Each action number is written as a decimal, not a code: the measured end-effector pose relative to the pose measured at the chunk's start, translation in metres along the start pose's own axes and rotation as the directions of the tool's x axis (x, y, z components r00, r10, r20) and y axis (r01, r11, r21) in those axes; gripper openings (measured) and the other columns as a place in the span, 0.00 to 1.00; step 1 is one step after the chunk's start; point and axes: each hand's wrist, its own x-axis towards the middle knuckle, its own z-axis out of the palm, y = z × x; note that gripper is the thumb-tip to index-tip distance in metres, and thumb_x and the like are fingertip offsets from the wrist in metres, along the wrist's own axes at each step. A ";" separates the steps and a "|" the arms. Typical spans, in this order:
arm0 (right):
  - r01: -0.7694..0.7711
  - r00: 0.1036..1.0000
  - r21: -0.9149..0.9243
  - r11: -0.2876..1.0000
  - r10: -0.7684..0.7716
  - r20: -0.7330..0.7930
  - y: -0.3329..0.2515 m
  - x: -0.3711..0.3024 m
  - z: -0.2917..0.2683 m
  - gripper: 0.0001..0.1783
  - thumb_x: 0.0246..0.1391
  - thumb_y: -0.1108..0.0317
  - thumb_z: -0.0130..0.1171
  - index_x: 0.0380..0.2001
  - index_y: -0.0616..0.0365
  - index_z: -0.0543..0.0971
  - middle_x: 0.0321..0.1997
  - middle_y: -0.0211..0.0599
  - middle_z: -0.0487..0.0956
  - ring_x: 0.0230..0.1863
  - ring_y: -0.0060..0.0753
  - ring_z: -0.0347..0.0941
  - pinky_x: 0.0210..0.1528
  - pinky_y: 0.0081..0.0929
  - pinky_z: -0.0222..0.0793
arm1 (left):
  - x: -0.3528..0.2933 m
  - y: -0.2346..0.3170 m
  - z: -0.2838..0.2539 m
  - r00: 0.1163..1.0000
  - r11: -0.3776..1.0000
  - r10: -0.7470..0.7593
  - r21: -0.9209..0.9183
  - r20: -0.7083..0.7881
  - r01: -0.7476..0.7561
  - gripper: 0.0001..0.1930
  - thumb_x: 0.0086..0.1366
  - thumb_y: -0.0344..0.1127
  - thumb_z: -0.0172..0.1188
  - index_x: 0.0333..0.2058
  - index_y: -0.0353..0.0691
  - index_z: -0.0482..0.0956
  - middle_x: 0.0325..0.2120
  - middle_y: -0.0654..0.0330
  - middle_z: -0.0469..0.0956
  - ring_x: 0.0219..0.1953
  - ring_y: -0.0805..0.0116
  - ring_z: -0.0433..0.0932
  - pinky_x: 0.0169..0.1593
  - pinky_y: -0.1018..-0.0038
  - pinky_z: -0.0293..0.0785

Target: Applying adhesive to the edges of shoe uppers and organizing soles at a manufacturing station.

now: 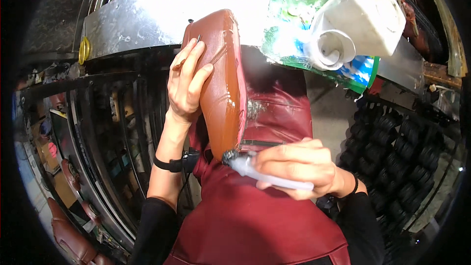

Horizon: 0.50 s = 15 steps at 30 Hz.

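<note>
My left hand [188,81] grips a brown leather shoe [218,88] from its left side, the fingers spread over the leather. The shoe stands lengthwise against the metal bench, its far end resting at the bench edge. A wet, glossy band runs along its right side, beside a pinkish edge. A thin dark strand lies across the leather near my fingers. My right hand [299,167] is closed around a brush [274,179] with a whitish translucent handle. Its black bristles touch or nearly touch the shoe's near end; blur hides which.
A metal bench [132,14] spans the far side. On it, a white plastic container [375,14] lies over a green and blue plastic sheet [360,73]. Black racks [88,118] stand at left, with brown shoes [73,230] below. Stacked black pieces [392,152] fill the right. A red apron [255,221] covers my lap.
</note>
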 end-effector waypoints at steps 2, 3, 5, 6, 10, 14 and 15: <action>0.007 0.998 0.024 1.000 -0.005 -0.062 0.002 -0.005 -0.002 0.15 0.52 0.80 0.70 0.44 0.75 0.83 0.35 0.53 0.85 0.36 0.45 0.87 0.36 0.31 0.85 | 0.005 0.005 -0.001 1.000 1.000 0.006 0.012 0.001 -0.006 0.17 0.65 0.28 0.63 0.51 0.37 0.73 0.58 0.36 0.77 0.60 0.35 0.78 0.63 0.49 0.76; 0.050 0.989 0.020 0.999 -0.047 -0.137 0.008 -0.003 -0.001 0.16 0.54 0.79 0.70 0.46 0.75 0.83 0.34 0.52 0.86 0.33 0.42 0.87 0.34 0.29 0.84 | 0.007 0.010 -0.001 1.000 1.000 -0.003 0.011 0.004 0.003 0.18 0.64 0.28 0.63 0.52 0.36 0.74 0.58 0.36 0.77 0.60 0.35 0.78 0.62 0.49 0.76; -0.379 0.723 0.485 0.788 0.580 -0.376 -0.010 0.008 -0.003 0.06 0.56 0.79 0.69 0.36 0.71 0.86 0.31 0.42 0.86 0.27 0.25 0.82 0.28 0.26 0.79 | 0.007 0.013 0.001 1.000 1.000 -0.013 0.013 0.005 0.013 0.18 0.64 0.28 0.63 0.52 0.35 0.74 0.58 0.36 0.77 0.60 0.35 0.77 0.62 0.49 0.76; -0.361 0.691 0.514 0.778 0.594 -0.413 -0.003 0.015 -0.005 0.05 0.55 0.79 0.69 0.34 0.71 0.85 0.30 0.42 0.86 0.27 0.24 0.81 0.29 0.26 0.78 | 0.011 0.011 0.001 1.000 1.000 -0.010 0.027 0.007 0.010 0.19 0.64 0.29 0.63 0.53 0.35 0.75 0.58 0.36 0.77 0.60 0.35 0.77 0.62 0.48 0.76; -0.257 0.838 0.298 0.919 0.365 -0.405 -0.011 0.013 -0.008 0.03 0.53 0.81 0.65 0.31 0.72 0.84 0.29 0.46 0.85 0.27 0.29 0.81 0.31 0.26 0.76 | 0.024 0.017 -0.004 0.999 0.998 -0.047 0.044 0.021 0.046 0.21 0.62 0.28 0.64 0.54 0.35 0.76 0.59 0.40 0.77 0.61 0.38 0.77 0.62 0.50 0.75; -0.012 0.970 0.020 1.000 0.016 -0.241 -0.022 0.028 -0.023 0.11 0.42 0.81 0.71 0.32 0.75 0.82 0.31 0.54 0.85 0.31 0.44 0.85 0.36 0.33 0.83 | 0.041 0.015 -0.014 0.988 0.990 -0.131 0.059 0.084 0.126 0.24 0.59 0.25 0.63 0.56 0.37 0.77 0.60 0.44 0.77 0.60 0.41 0.78 0.63 0.53 0.74; -0.025 0.976 -0.019 0.999 0.021 -0.218 -0.028 0.034 -0.028 0.13 0.40 0.80 0.72 0.33 0.73 0.83 0.32 0.54 0.85 0.32 0.44 0.85 0.36 0.32 0.83 | 0.048 0.014 -0.016 0.979 0.985 -0.168 0.060 0.117 0.162 0.25 0.58 0.23 0.62 0.56 0.38 0.77 0.60 0.45 0.77 0.60 0.42 0.78 0.64 0.53 0.74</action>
